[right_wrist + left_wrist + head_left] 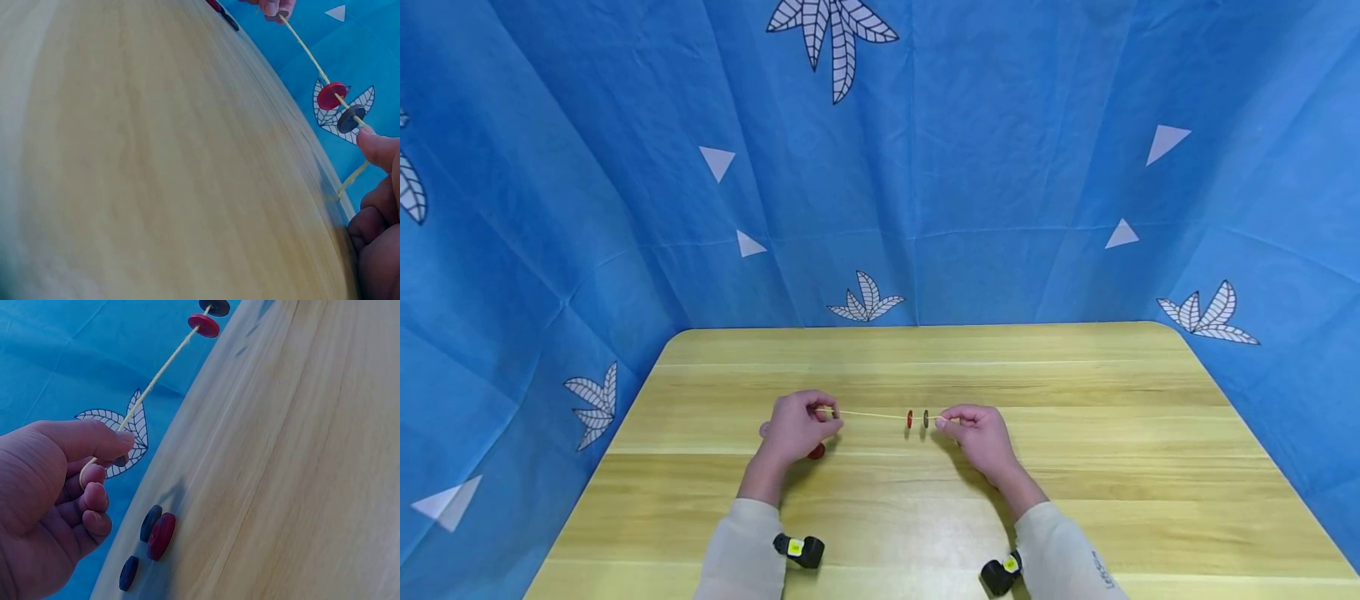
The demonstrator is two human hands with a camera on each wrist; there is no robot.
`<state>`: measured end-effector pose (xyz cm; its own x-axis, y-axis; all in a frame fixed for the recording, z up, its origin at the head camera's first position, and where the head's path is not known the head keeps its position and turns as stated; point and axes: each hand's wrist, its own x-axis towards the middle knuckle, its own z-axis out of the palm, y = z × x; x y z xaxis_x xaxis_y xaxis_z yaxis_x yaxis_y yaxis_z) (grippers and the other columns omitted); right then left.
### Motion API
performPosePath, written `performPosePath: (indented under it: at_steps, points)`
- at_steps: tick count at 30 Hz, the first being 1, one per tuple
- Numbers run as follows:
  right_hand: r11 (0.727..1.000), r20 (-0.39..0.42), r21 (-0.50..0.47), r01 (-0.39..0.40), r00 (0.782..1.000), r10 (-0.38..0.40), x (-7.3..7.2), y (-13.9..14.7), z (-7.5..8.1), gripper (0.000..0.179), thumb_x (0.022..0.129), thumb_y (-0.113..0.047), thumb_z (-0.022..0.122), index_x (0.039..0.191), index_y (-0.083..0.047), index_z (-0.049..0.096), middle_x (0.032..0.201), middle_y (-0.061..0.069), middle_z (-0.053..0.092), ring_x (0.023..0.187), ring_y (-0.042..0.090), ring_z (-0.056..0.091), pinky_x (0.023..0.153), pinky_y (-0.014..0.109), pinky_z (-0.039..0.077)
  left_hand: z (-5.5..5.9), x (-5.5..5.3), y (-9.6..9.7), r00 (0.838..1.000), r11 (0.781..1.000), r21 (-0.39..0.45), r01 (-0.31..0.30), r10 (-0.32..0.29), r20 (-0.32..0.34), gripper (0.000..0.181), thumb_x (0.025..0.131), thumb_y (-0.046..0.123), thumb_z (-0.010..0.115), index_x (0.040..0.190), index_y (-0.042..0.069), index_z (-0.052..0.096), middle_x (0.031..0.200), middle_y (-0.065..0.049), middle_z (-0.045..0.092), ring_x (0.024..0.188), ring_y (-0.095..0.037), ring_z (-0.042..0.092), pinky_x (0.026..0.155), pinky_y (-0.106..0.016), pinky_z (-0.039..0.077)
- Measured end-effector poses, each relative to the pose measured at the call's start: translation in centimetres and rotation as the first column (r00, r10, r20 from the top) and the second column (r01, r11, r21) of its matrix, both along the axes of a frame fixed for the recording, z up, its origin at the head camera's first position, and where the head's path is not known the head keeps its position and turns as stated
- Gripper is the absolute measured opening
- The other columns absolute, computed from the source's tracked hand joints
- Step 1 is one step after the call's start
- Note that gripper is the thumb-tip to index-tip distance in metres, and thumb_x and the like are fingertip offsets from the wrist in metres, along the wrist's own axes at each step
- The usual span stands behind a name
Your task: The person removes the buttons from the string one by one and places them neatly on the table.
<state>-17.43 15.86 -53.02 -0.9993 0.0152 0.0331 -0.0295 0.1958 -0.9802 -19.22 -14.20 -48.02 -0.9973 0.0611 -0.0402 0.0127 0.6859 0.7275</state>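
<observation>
A thin yellow string is stretched between the two hands, above the table. Two disc-shaped buttons hang threaded on it near the right hand, one red and one dark grey. My left hand pinches the string's other end with a dark button, mostly hidden by the thumb. With thumb and forefinger my right hand grips the string just beside the grey button; a loose tail of string hangs below that hand.
On the wooden table, below the left hand, lie a red button and two dark ones. A blue patterned cloth surrounds the table's back and sides.
</observation>
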Motion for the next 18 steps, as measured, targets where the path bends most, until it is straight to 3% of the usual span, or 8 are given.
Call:
performPosePath:
  at_steps: [6, 11, 14, 18]
  points:
    - [1.000, 0.012, -0.003, 0.008, 1.000, -0.008, 0.1, 0.0, 0.0, 0.007, 0.086, -0.010, 0.079, 0.085, -0.003, 0.077, 0.052, -0.002, 0.042, 0.050, 0.010, 0.037, 0.053, 0.027, 0.036, -0.1, 0.1, -0.3, 1.000, 1.000, 0.011, -0.009, 0.009, 0.008, 0.014, 0.082, 0.022, 0.084, 0.093, 0.022, 0.075, 0.076, 0.005, 0.061, 0.074, -0.017, 0.055, 0.086, -0.061, 0.026]
    - [1.000, 0.005, -0.010, 0.004, 1.000, -0.004, 0.2, 0.0, 0.0, 0.006, 0.085, -0.008, 0.079, 0.086, -0.002, 0.077, 0.052, -0.003, 0.041, 0.050, 0.009, 0.037, 0.051, 0.025, 0.034, -0.4, 0.3, -0.7, 1.000, 0.997, 0.081, 0.001, 0.000, -0.009, 0.015, 0.082, 0.014, 0.083, 0.095, 0.014, 0.074, 0.075, -0.001, 0.058, 0.069, -0.020, 0.053, 0.070, -0.041, 0.043]
    - [1.000, 0.001, -0.016, 0.003, 1.000, -0.003, 0.1, 0.0, 0.0, 0.006, 0.085, -0.007, 0.079, 0.086, -0.002, 0.077, 0.051, -0.002, 0.042, 0.048, 0.009, 0.037, 0.049, 0.024, 0.033, -0.6, 0.3, -1.0, 1.000, 0.992, 0.128, 0.014, -0.012, -0.019, 0.016, 0.082, 0.008, 0.082, 0.096, 0.010, 0.074, 0.075, -0.004, 0.057, 0.067, -0.021, 0.051, 0.057, -0.031, 0.045]
    - [1.000, 0.002, -0.017, 0.006, 1.000, -0.006, 0.0, 0.0, 0.0, 0.005, 0.086, -0.007, 0.078, 0.085, -0.002, 0.077, 0.051, -0.002, 0.041, 0.047, 0.009, 0.036, 0.049, 0.024, 0.032, -0.7, 0.3, -1.4, 1.000, 0.992, 0.126, 0.011, -0.008, -0.023, 0.016, 0.082, 0.008, 0.082, 0.096, 0.008, 0.074, 0.076, -0.004, 0.057, 0.067, -0.021, 0.051, 0.055, -0.029, 0.045]
